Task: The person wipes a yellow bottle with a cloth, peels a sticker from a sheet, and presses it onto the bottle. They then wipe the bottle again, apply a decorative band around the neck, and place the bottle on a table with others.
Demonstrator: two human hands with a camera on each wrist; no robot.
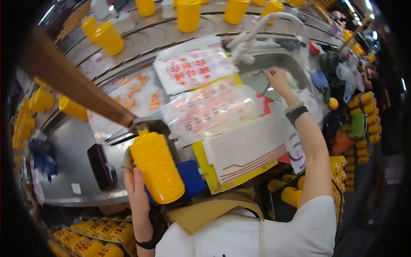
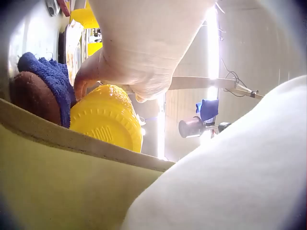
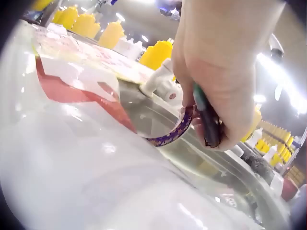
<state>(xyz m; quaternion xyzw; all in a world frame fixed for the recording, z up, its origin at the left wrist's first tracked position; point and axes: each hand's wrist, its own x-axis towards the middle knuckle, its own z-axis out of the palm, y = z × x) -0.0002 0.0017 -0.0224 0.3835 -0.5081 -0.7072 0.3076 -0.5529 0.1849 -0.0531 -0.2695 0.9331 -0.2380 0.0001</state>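
My left hand (image 1: pixel 136 186) grips the side of a yellow bottle (image 1: pixel 157 167) with a textured surface. Its neck points away from me, by a metal fitting at the foot of a slanting wooden beam (image 1: pixel 85 83). A blue cloth (image 1: pixel 190 176) lies beside and partly behind the bottle; in the left wrist view the embossed base faces the camera. Over the sink, my right hand (image 1: pixel 278 79) pinches a thin purple patterned strip (image 3: pixel 168 138), which curves down toward the water. Against the right palm sits a dark object with a green end (image 3: pixel 209 125), mostly hidden by the fingers.
Printed plastic sheets (image 1: pixel 214 109) and a stack of white strips (image 1: pixel 246 145) lie between the hands. The metal sink (image 1: pixel 295 60) has a white faucet (image 1: pixel 244 55). A dark phone-like object (image 1: pixel 100 165) lies at left. Yellow bottles (image 1: pixel 188 17) stand along a conveyor behind.
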